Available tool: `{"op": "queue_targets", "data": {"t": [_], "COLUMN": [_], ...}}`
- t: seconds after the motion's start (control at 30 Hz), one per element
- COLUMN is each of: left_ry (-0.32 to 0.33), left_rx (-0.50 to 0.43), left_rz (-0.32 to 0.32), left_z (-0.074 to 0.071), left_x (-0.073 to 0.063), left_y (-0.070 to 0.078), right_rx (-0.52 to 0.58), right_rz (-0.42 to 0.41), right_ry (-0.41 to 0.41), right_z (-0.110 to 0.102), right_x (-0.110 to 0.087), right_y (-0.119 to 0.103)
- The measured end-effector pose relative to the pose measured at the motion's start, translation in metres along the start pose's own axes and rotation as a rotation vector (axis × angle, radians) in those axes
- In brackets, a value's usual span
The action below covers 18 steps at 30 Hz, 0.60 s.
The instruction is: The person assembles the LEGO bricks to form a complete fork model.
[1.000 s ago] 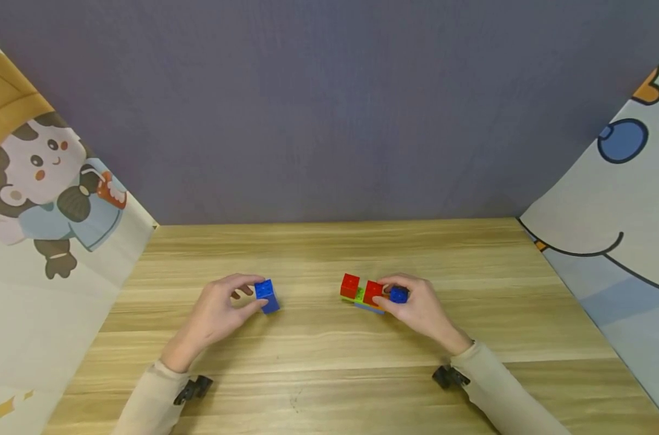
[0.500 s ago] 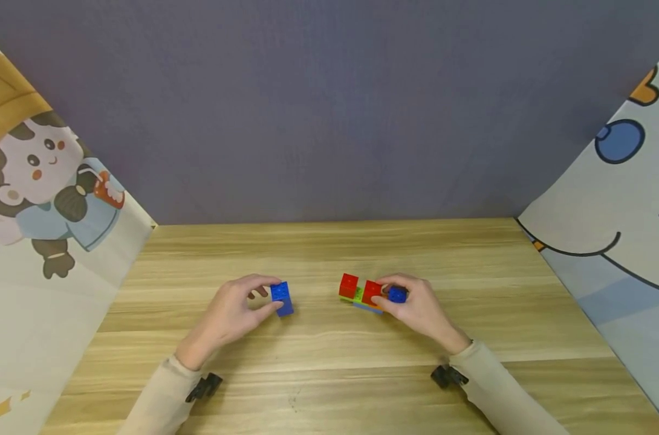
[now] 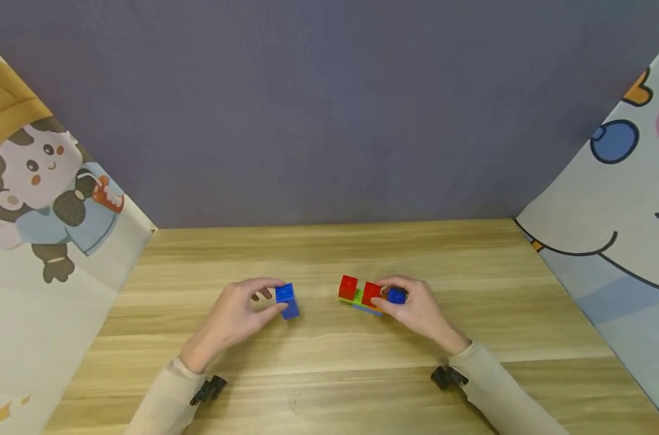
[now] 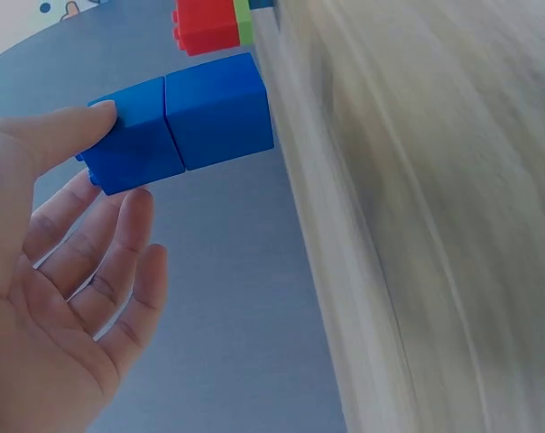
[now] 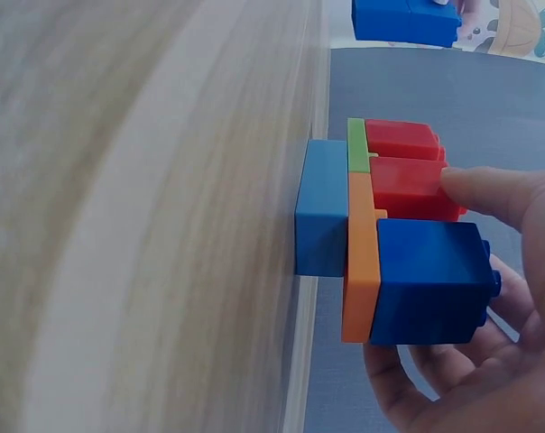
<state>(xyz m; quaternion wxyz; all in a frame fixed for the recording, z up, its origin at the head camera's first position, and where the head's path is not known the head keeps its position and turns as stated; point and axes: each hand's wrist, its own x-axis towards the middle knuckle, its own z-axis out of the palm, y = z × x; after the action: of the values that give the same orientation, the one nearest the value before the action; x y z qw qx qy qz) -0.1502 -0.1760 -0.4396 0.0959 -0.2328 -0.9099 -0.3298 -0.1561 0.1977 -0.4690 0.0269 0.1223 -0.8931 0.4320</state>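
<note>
My left hand [image 3: 231, 317] pinches a stack of two dark blue toy bricks [image 4: 178, 122] between thumb and fingers at its upper brick. The stack is upright, its lower end close to the tabletop. To its right, my right hand [image 3: 419, 308] pinches a red brick [image 5: 406, 188] on a built piece. This piece has a light blue brick [image 5: 325, 207] at the bottom. Above that are a green plate [image 5: 357, 144] and an orange plate [image 5: 360, 262]. Another red brick [image 3: 348, 287] stands at its left end, a dark blue brick [image 5: 428, 284] at its right end.
A wood-grain table [image 3: 318, 386] lies under both hands. Behind it rises a grey panel [image 3: 329, 121]. White panels with cartoon prints stand at the left [image 3: 63, 199] and right [image 3: 607, 199]. Black wrist devices [image 3: 208, 390] sit at both cuffs.
My left hand has moved right with the blue stack, nearer to the built piece, slowing in the last half second. My right hand and its piece have stayed in place.
</note>
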Motion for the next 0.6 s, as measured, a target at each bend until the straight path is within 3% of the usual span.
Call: {"op": "queue_targets", "data": {"t": [0.6], "left_ry": [-0.08], "left_rx": [-0.078], "left_rz": [0.053], "left_z": [0.024], "left_x": [0.015], "left_y": [0.029], "right_rx": [0.001], "right_rz": [-0.011], "right_ry": [-0.017], "right_z": [-0.001], "right_x": [-0.001], "right_y": [0.0]}}
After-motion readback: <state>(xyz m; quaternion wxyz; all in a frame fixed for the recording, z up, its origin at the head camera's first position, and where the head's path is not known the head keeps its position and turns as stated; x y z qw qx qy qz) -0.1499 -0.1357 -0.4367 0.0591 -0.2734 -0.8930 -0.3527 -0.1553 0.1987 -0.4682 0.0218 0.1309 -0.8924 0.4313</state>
